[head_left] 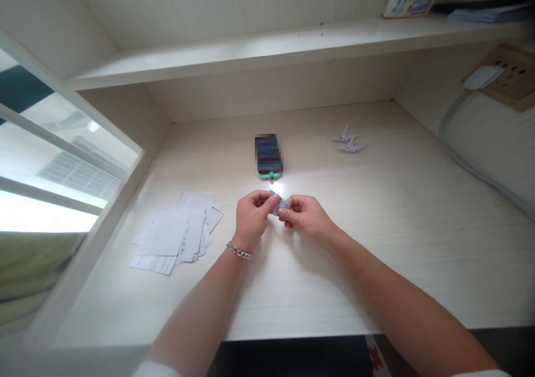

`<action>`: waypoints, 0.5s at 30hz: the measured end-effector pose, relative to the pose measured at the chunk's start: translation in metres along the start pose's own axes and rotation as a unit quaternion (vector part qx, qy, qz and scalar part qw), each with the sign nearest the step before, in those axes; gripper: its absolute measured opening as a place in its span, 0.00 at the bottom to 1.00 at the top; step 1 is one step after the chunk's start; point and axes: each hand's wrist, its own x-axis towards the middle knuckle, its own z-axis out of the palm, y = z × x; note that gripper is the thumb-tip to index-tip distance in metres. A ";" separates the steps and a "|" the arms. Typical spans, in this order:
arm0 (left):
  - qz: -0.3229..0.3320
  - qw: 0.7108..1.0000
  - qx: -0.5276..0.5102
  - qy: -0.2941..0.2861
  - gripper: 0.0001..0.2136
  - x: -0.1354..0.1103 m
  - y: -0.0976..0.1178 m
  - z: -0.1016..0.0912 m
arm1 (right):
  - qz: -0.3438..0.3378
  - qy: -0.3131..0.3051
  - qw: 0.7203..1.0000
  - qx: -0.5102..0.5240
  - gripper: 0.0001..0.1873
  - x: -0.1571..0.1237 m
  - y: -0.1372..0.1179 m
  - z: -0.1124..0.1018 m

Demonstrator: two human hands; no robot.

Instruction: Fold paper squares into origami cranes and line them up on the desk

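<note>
I pinched a small folded paper (279, 203) between both hands, just above the desk (376, 243) and near its middle. My left hand (252, 216) clamped its left end with thumb and fingers, my right hand (306, 216) its right end. The paper's long axis ran roughly left to right, one corner pointing up toward the phone (268, 156) (its screen was blurred). My fingers hid most of the folds. Loose sheets (175, 233) lay left, two paper cranes (348, 140) far right.
</note>
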 end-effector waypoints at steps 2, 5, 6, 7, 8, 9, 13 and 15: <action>-0.004 1.000 0.000 0.006 0.11 0.000 0.000 0.001 | 0.012 -0.006 1.000 0.018 0.18 0.000 0.000 0.001; -0.011 1.000 -0.010 -0.006 0.11 0.000 0.000 0.001 | 0.013 -0.003 0.999 0.030 0.18 -0.001 0.000 -0.001; -0.013 1.000 -0.011 -0.020 0.11 -0.001 0.000 0.001 | 0.004 0.003 1.000 0.029 0.18 -0.001 0.000 -0.002; -0.017 0.999 -0.006 -0.039 0.11 -0.001 0.001 0.000 | -0.007 0.006 1.000 0.024 0.18 -0.002 0.000 -0.003; -0.022 0.998 0.004 -0.061 0.11 -0.001 0.000 0.000 | -0.017 0.005 1.000 0.016 0.18 -0.002 0.000 -0.005; -0.026 0.996 0.018 -0.080 0.11 -0.002 0.000 -0.001 | -0.024 0.002 1.000 0.007 0.17 -0.002 0.000 -0.006; -0.014 0.993 0.066 -0.092 0.12 -0.001 0.000 -0.004 | -0.029 -0.008 0.999 -0.029 0.17 -0.001 0.002 -0.009; -0.002 0.994 0.067 -0.081 0.12 0.000 0.000 -0.004 | -0.032 -0.006 0.999 -0.019 0.18 -0.001 0.001 -0.009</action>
